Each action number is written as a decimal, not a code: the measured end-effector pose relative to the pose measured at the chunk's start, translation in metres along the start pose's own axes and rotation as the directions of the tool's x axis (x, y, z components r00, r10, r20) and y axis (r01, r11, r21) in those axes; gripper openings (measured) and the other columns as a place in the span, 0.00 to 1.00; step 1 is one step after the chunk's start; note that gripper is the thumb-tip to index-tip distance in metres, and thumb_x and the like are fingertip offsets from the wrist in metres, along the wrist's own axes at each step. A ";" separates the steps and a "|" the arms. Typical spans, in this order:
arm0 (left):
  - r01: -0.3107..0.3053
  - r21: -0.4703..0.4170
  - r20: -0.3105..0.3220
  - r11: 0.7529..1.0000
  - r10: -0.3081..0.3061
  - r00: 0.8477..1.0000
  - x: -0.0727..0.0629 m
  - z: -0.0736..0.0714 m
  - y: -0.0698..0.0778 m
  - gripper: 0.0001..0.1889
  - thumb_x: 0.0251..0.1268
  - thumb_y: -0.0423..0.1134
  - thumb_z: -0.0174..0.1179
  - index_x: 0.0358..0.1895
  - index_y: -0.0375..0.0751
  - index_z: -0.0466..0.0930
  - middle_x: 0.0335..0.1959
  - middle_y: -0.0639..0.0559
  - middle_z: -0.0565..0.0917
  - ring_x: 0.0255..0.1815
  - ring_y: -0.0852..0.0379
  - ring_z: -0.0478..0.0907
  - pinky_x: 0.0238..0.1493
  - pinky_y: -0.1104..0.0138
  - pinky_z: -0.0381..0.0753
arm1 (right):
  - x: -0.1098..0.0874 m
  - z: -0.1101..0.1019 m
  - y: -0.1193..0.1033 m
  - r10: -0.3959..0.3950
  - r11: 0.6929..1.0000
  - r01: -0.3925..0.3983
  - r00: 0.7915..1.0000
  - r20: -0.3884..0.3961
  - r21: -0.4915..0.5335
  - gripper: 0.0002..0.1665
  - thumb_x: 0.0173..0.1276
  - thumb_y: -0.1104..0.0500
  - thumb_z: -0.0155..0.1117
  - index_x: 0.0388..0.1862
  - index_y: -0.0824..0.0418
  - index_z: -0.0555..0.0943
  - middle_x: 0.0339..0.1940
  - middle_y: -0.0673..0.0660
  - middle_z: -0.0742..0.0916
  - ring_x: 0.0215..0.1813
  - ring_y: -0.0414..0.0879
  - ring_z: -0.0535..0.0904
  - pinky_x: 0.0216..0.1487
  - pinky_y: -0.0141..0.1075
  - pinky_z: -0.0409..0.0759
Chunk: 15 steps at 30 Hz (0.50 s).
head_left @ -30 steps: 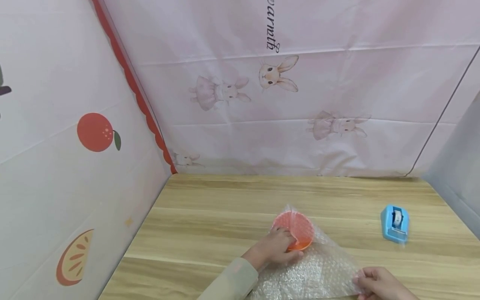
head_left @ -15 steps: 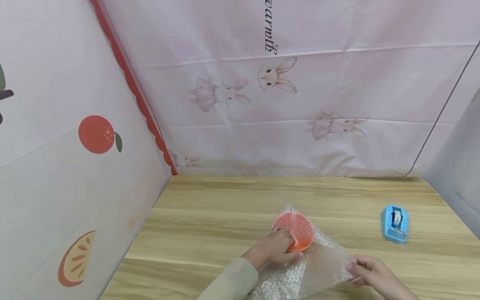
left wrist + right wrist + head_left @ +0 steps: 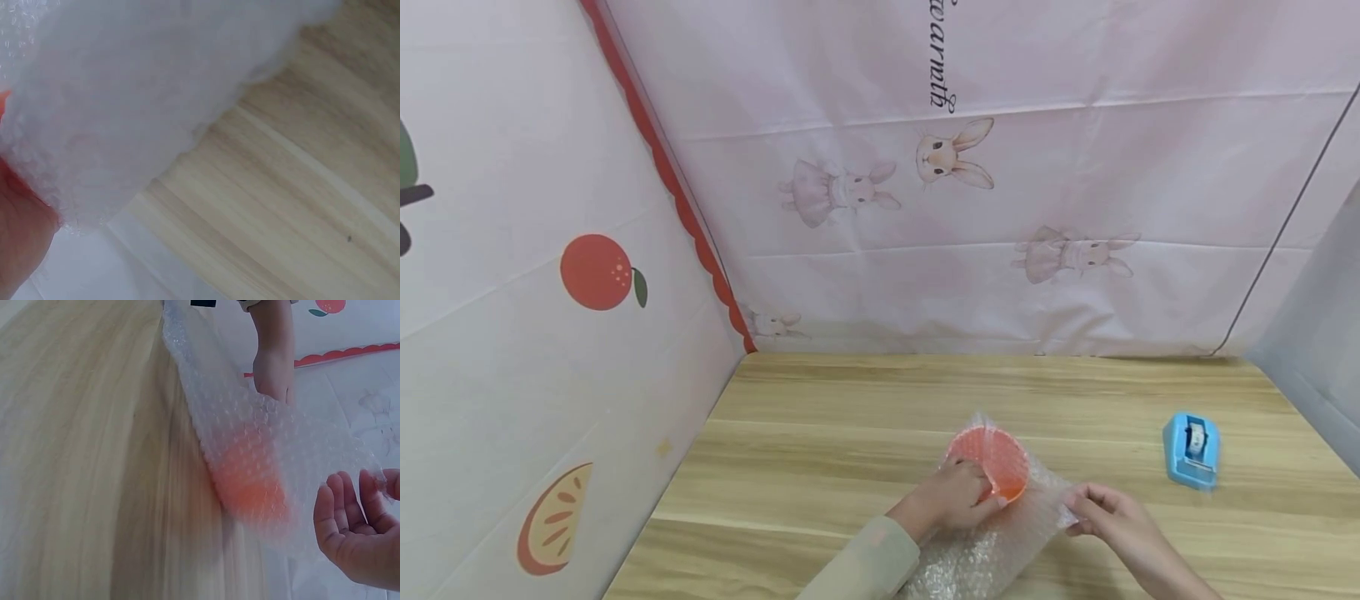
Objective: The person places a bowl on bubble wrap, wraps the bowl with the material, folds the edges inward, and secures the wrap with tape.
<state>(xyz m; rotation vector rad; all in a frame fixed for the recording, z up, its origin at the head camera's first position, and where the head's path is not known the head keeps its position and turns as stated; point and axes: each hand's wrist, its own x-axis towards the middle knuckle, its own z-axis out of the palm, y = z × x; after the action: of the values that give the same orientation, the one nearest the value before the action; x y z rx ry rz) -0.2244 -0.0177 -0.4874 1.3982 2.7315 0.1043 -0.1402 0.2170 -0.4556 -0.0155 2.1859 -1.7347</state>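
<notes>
An orange bowl-like container (image 3: 1009,468) sits on the wooden table in the head view, partly covered by clear bubble wrap (image 3: 964,560). My left hand (image 3: 953,496) grips its near rim, fingers inside over a flap of wrap and thumb outside. Between thumb and index finger, my right hand (image 3: 1108,518) pinches a corner of the wrap, raised right of the container. In the right wrist view the orange container (image 3: 253,487) shows through the sheet, while the right hand (image 3: 359,531) holds the edge. Bubble wrap (image 3: 125,119) hides most of the left hand in the left wrist view.
A blue tape dispenser (image 3: 1192,454) with a roll in it stands at the right of the wooden table (image 3: 820,417). A pink rabbit-print cloth (image 3: 880,292) hangs behind, and a white fruit-print wall (image 3: 647,375) bounds the left side.
My right hand has lifted its corner of bubble wrap and carried it up and left toward the container, folding the sheet over. The left hand has stayed at the rim.
</notes>
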 end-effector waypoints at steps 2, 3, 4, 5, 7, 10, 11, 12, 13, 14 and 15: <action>0.005 -0.001 0.012 1.000 -0.005 1.000 0.000 -0.001 0.001 0.21 0.72 0.52 0.38 0.28 0.48 0.78 0.30 0.60 0.79 0.43 0.64 0.75 0.56 0.66 0.67 | 0.003 0.005 -0.004 -0.007 1.000 0.006 1.000 -0.018 -0.005 0.19 0.72 0.51 0.48 0.43 0.67 0.76 0.37 0.47 0.82 0.40 0.36 0.79 0.46 0.34 0.77; 0.010 -0.002 0.016 1.000 -0.010 1.000 0.000 -0.002 0.001 0.21 0.72 0.52 0.38 0.29 0.48 0.78 0.30 0.60 0.79 0.43 0.64 0.74 0.57 0.66 0.66 | 0.004 0.007 -0.006 -0.011 1.000 0.011 1.000 -0.029 -0.005 0.19 0.72 0.51 0.48 0.43 0.67 0.76 0.37 0.47 0.82 0.40 0.36 0.79 0.46 0.35 0.77; 0.011 -0.007 0.019 1.000 -0.011 1.000 0.000 -0.002 0.002 0.21 0.72 0.52 0.39 0.30 0.48 0.79 0.30 0.61 0.79 0.43 0.64 0.74 0.57 0.66 0.66 | 0.006 0.010 -0.009 -0.014 1.000 0.013 0.999 -0.038 -0.011 0.19 0.71 0.52 0.49 0.43 0.68 0.76 0.37 0.47 0.82 0.39 0.36 0.79 0.46 0.34 0.77; 0.013 -0.011 0.020 1.000 -0.012 1.000 0.000 -0.002 0.002 0.20 0.71 0.52 0.39 0.30 0.49 0.79 0.30 0.61 0.79 0.43 0.64 0.74 0.57 0.66 0.66 | 0.007 0.012 -0.011 -0.014 1.000 0.014 0.999 -0.048 -0.014 0.19 0.71 0.52 0.49 0.43 0.68 0.76 0.37 0.48 0.82 0.39 0.35 0.79 0.45 0.34 0.77; 0.015 -0.015 0.021 1.000 -0.014 1.000 0.000 -0.002 0.002 0.20 0.72 0.52 0.39 0.31 0.49 0.79 0.31 0.61 0.79 0.43 0.64 0.74 0.57 0.66 0.66 | 0.010 0.016 -0.015 -0.013 1.000 0.012 0.997 -0.071 -0.013 0.19 0.71 0.52 0.50 0.43 0.69 0.76 0.37 0.48 0.83 0.39 0.35 0.78 0.45 0.34 0.78; 0.013 0.009 0.007 1.000 -0.013 1.000 0.000 0.000 0.002 0.20 0.71 0.52 0.38 0.32 0.50 0.80 0.33 0.61 0.80 0.44 0.65 0.74 0.55 0.66 0.66 | 0.015 0.020 -0.019 -0.023 1.000 0.024 0.995 -0.095 0.005 0.18 0.70 0.53 0.51 0.42 0.68 0.76 0.37 0.48 0.82 0.38 0.36 0.78 0.45 0.33 0.78; 0.011 0.021 -0.001 1.000 -0.011 1.000 0.001 0.000 0.002 0.20 0.72 0.51 0.38 0.33 0.50 0.80 0.35 0.61 0.81 0.45 0.64 0.75 0.55 0.66 0.66 | 0.016 0.022 -0.020 -0.036 0.999 0.037 0.995 -0.095 0.013 0.17 0.70 0.54 0.51 0.42 0.69 0.76 0.37 0.48 0.82 0.38 0.36 0.79 0.45 0.33 0.78; 0.010 0.039 -0.009 0.999 -0.010 1.000 0.001 0.001 0.002 0.20 0.72 0.51 0.37 0.36 0.50 0.81 0.38 0.61 0.82 0.47 0.64 0.75 0.55 0.66 0.66 | 0.017 0.023 -0.021 -0.047 0.998 0.050 0.994 -0.095 0.026 0.17 0.70 0.54 0.51 0.42 0.69 0.76 0.36 0.47 0.82 0.38 0.36 0.79 0.45 0.32 0.78; 0.009 0.059 -0.018 0.998 -0.008 1.000 0.001 0.001 0.002 0.20 0.72 0.51 0.37 0.39 0.50 0.81 0.41 0.60 0.82 0.49 0.64 0.75 0.55 0.66 0.66 | 0.019 0.024 -0.022 -0.055 0.997 0.060 0.993 -0.102 0.044 0.16 0.70 0.55 0.51 0.41 0.68 0.76 0.35 0.46 0.82 0.38 0.36 0.79 0.45 0.32 0.78; 0.008 0.075 -0.026 0.997 -0.006 1.000 0.001 0.002 0.002 0.20 0.72 0.51 0.36 0.41 0.51 0.81 0.43 0.60 0.82 0.51 0.64 0.75 0.55 0.65 0.67 | 0.020 0.026 -0.022 -0.064 0.996 0.070 0.993 -0.102 0.059 0.15 0.70 0.55 0.51 0.41 0.68 0.76 0.34 0.45 0.82 0.37 0.36 0.79 0.44 0.31 0.78; 0.009 0.086 -0.031 0.996 -0.006 1.000 0.001 0.003 0.002 0.21 0.72 0.50 0.36 0.44 0.51 0.81 0.46 0.60 0.82 0.52 0.64 0.75 0.55 0.65 0.67 | 0.022 0.027 -0.023 -0.065 0.994 0.074 0.992 -0.112 0.075 0.15 0.70 0.56 0.50 0.41 0.68 0.76 0.33 0.45 0.82 0.37 0.36 0.79 0.44 0.31 0.78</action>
<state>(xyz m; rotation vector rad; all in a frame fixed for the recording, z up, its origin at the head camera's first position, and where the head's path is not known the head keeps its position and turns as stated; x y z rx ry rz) -0.2233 -0.0152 -0.4905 1.4183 2.7973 0.0079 -0.1583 0.1805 -0.4450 0.0230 2.2157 -1.9010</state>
